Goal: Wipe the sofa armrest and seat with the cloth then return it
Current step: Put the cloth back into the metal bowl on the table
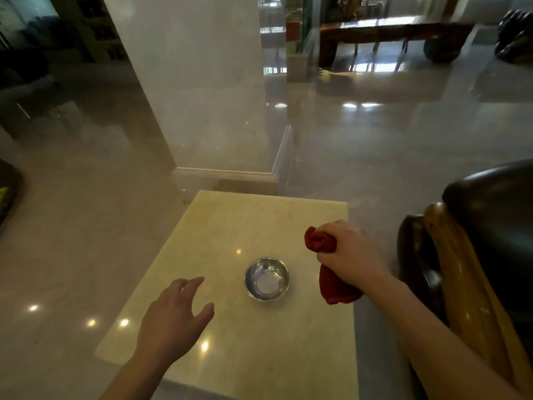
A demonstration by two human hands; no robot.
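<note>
- Polished stone floor [375,145] mirrors ceiling lights around a pale marble column [207,90]; a cream, glossy square tabletop [230,226] sits close below the camera.
- On the tabletop stands a small round steel bowl [267,279], shiny, seemingly holding a little water.
- The right hand [350,252] is closed in a fist around a dark red cloth [320,241], a soft terry-looking bunch bulging above the fist and a tail hanging below, held over the tabletop's right edge just beside the bowl.
- The left hand [173,316] hovers open and empty over the tabletop's near left, fingers spread and relaxed.
- To the right lies the sofa armrest [461,272]: a rounded, glossy wooden rail against dark smooth upholstery.
- Judging by this, the cloth is in hand and the wiping is yet to start, though it could equally be about to go back.
- If so, the next move calls for swinging the cloth rightward onto the armrest and pressing it flat along that curved rail.
</note>
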